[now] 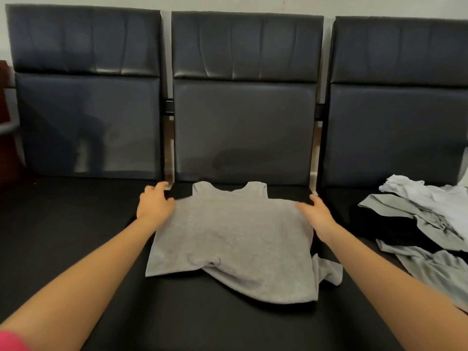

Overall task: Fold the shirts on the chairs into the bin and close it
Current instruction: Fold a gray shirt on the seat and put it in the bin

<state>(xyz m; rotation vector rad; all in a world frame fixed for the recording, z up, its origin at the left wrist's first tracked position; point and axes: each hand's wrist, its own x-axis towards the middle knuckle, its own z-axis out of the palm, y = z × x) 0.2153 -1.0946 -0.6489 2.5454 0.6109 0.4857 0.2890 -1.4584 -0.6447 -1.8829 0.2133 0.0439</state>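
Our left hand rests at the left shoulder edge of the grey shirt, fingers loosely bent over the hem of the armhole; whether it pinches the cloth or only presses on it, we cannot tell. Our right hand lies flat at the opposite shoulder edge, fingers straight and spread, touching the fabric and gripping nothing. We judge that both sit at the shoulders to pull the cloth taut and square before a fold, since the bottom hem nearer our body bunches and one corner trails off toward our right.

Between our hands the shirt lies front up on the middle seat, neckline pointing away from us toward the backrest.

Well off to the right of our right hand, on the next seat, a pile of clothes waits: we count at least four pieces, one white, one black and two grey, though overlaps may hide more. Three backrests stand in a row beyond our hands. The bin is nowhere in view.
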